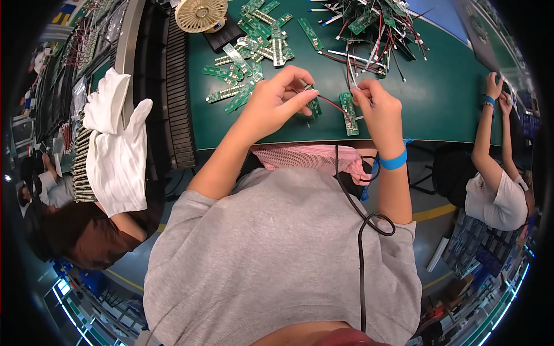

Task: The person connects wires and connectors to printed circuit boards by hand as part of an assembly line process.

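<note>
Over the green bench, my left hand [283,97] pinches a small green circuit board [313,105] between thumb and fingers. The board is tilted and partly hidden by the fingertips. To its right, the closed fingers of my right hand [378,104] are at the upper end of a second, narrow circuit board [349,118]. A red wire [333,104] runs between the two boards. White and dark leads stretch from my right fingertips toward the far pile; exactly how those fingers grip is partly hidden. A blue band [393,160] circles my right wrist.
Loose circuit boards [248,75] lie scattered at the far left of the bench. A heap of wired boards [375,29] sits far right, beyond a small cream fan [201,14]. A black ribbed rack [180,86] borders the left. White-gloved hands [118,161] belong to a co-worker; another person [496,190] sits right.
</note>
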Demonstrator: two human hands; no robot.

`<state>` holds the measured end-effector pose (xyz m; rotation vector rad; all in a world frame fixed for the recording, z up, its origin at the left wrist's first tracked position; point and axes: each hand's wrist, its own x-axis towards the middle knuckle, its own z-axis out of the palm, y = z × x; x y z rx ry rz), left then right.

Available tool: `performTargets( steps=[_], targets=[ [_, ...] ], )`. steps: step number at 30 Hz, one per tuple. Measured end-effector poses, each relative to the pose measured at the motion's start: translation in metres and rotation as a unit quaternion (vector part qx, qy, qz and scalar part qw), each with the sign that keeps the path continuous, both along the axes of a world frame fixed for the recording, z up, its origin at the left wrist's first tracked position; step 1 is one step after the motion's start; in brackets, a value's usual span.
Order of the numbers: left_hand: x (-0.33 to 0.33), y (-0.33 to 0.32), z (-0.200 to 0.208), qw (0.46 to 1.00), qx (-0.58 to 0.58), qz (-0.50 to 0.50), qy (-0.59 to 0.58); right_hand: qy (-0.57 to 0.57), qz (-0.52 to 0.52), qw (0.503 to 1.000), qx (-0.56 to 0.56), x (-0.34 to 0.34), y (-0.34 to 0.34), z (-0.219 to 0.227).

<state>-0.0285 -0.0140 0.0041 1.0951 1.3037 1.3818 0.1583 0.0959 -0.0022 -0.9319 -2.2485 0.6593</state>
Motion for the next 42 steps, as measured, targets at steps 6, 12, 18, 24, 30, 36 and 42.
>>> performTargets(
  steps=[6, 12, 18, 24, 30, 36, 42],
  targets=[
    [0.001, 0.001, 0.005, 0.999, 0.0, 0.011, -0.033, -0.005, 0.013, 1.0, -0.024, 0.003, -0.001, 0.0],
    [0.003, 0.002, 0.0, 0.998, -0.006, 0.006, -0.055, -0.067, 0.037, 0.997, -0.019, 0.006, -0.005, 0.005],
    [-0.004, 0.003, -0.001, 0.999, 0.012, 0.01, -0.046, -0.038, 0.062, 0.997, -0.009, 0.015, -0.002, 0.01],
    [-0.004, 0.002, -0.005, 0.999, 0.006, 0.015, -0.041, -0.024, 0.06, 0.997, -0.05, 0.025, -0.008, 0.01],
    [0.005, 0.006, -0.013, 0.993, 0.001, -0.016, -0.12, 0.095, 0.013, 0.968, -0.231, 0.016, -0.016, 0.005],
    [0.016, 0.013, -0.023, 0.983, -0.012, -0.005, -0.184, 0.121, 0.065, 0.958, -0.253, 0.004, -0.014, -0.003],
    [0.025, 0.014, -0.026, 0.958, -0.015, -0.001, -0.286, 0.146, 0.033, 0.966, -0.211, -0.005, -0.025, 0.0]
  ],
)
